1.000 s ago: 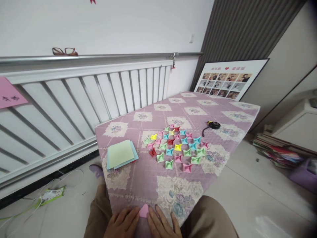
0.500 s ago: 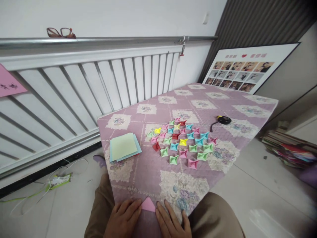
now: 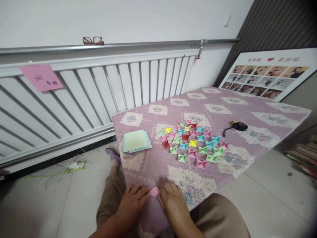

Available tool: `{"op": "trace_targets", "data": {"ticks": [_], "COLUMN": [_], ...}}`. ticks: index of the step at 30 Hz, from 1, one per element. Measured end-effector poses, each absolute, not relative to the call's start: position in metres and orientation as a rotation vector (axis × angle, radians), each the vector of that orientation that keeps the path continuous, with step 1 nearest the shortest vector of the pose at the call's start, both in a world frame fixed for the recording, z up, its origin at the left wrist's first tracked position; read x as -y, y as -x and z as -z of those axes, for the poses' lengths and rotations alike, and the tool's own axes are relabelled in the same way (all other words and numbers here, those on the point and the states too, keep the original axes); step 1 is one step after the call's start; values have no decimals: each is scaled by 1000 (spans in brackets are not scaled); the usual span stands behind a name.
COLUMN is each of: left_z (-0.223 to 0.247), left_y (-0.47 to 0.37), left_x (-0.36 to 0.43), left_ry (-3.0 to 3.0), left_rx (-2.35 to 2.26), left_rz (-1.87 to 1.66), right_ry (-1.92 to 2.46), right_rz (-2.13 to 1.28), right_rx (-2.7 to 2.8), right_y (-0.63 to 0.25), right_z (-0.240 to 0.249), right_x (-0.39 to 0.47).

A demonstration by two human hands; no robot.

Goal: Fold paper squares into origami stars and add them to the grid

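At the near corner of the table, a small piece of folded pink paper (image 3: 155, 191) lies between my two hands. My left hand (image 3: 135, 201) holds the paper's left edge against the cloth, fingers close together and bent. From the other side, my right hand (image 3: 173, 200) grips the right edge with curled fingers, covering part of it. Only the middle of the paper shows. Beyond my hands stand rows of small folded paper shapes (image 3: 193, 143) in green, pink, blue, yellow and red. A stack of square paper sheets (image 3: 135, 139), pale yellow-green on top, sits to their left.
A black tape measure (image 3: 239, 126) lies right of the paper shapes on the flowered tablecloth (image 3: 158, 165). A white radiator (image 3: 99, 89) runs along the wall, with glasses (image 3: 93, 40) on the pipe above. A power strip (image 3: 76, 166) with cables is on the floor.
My view has swung left, so the table sits further right in the picture. My fingers have gone from stretched out beside the pink paper to bent over its edges, covering more of it.
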State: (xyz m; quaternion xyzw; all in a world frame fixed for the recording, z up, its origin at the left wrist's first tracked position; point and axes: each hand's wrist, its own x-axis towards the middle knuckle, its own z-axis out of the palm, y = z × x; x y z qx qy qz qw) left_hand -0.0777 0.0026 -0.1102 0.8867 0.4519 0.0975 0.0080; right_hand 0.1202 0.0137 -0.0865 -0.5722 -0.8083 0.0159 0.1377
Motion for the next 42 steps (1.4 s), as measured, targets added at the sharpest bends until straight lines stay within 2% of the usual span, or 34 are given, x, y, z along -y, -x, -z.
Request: {"op": "trace_targets", "data": {"ticks": [6, 12, 22, 30, 42], "left_z": [121, 122, 110, 106, 107], "left_y": [79, 74, 55, 50, 41], "left_x": [0, 6, 5, 7, -19], "left_ry": [-2673, -2520, -1813, -1544, -1714], "left_rx": [-1491, -1571, -1526, -1554, -1579], "left_rz": [-479, -688, -1082, -1061, -819], "right_ry": [1495, 1497, 1460, 1491, 1430], "right_rz": [-293, -372, -539, -533, -549], "right_rx": [2415, 2456, 2348, 2293, 2246], "right_y": [-118, -119, -122, -116, -116], "right_z": [81, 71, 75, 70, 70], "right_x": [-23, -27, -29, -27, -30]}}
